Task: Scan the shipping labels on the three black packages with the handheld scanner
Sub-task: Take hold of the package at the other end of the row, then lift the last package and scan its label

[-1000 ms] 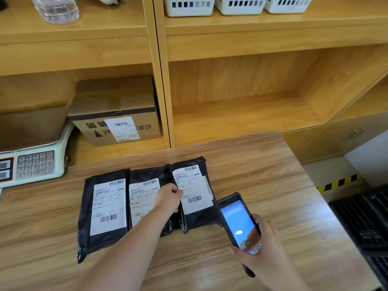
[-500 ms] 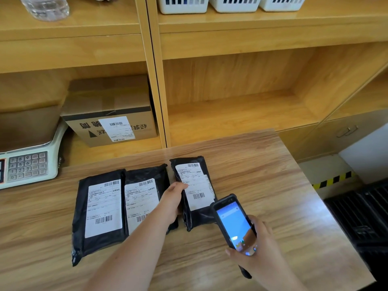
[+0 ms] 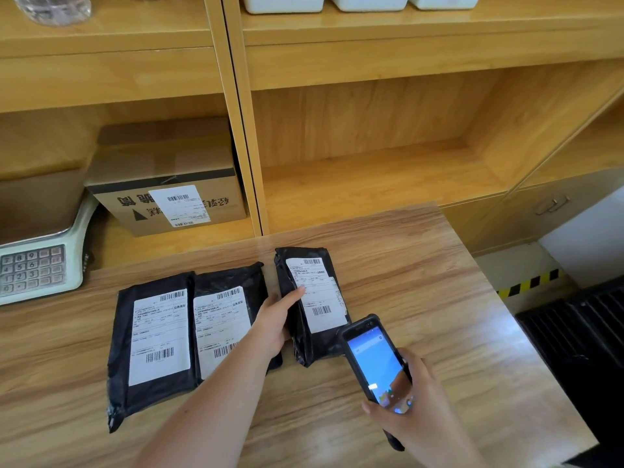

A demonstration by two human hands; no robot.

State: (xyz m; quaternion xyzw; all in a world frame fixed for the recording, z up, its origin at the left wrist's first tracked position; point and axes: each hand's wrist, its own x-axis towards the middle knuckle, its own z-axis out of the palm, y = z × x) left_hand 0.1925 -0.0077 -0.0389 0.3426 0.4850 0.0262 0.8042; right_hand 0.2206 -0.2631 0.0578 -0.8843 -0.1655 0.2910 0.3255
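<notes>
Left grip (image 3: 273, 324) on rightmost package (image 3: 317, 298); scanner (image 3: 376, 363) just beside, in right grip (image 3: 412, 400).

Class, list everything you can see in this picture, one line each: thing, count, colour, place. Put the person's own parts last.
table: 1, light wood, foreground
packages: 3, black with white labels, on the table: left package, middle package, right package set apart
scanner: 1, black with lit blue screen, beside the right package
box: 1, brown cardboard with white label, lower left shelf
scale: 1, pale with grey keypad, far left
baskets: 3, white, top shelf
bottle: 1, clear, upper left shelf
striped tape: 1, yellow-black, floor at right
left grip: 1, bare hand, holds the right package's left edge
right grip: 1, bare hand, holds the scanner
</notes>
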